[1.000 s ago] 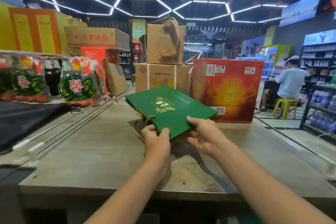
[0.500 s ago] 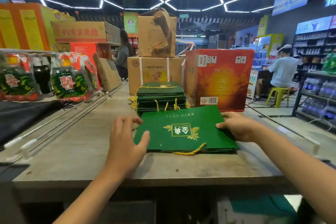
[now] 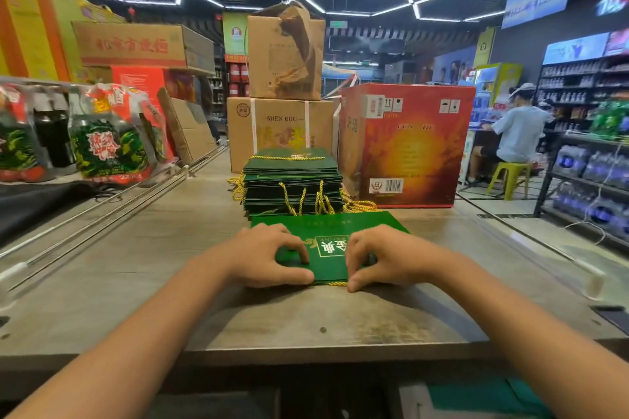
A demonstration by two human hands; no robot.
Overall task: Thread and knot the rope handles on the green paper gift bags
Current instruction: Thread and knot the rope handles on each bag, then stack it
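Observation:
A flat green paper gift bag [image 3: 332,222] with a gold emblem lies on the wooden counter [image 3: 306,326], its near edge toward me. My left hand [image 3: 269,257] grips the near edge left of the emblem, fingers curled on top and thumb at the edge. My right hand [image 3: 384,258] grips the same edge right of the emblem in the same way. A short bit of gold rope handle [image 3: 337,283] shows between my thumbs. Just behind stands a stack of green bags [image 3: 292,180] with gold rope handles hanging out.
A red carton [image 3: 405,146] stands right of the stack, and two brown cartons [image 3: 279,126] stand behind it. Bottle packs [image 3: 109,143] and metal rails [image 3: 112,211] line the left. A person sits on a green stool [image 3: 510,177] at the right, near shelves.
One second ago I held the bag up in both hands. It now lies flat on the counter. My hands have slid from its sides to the middle of its near edge.

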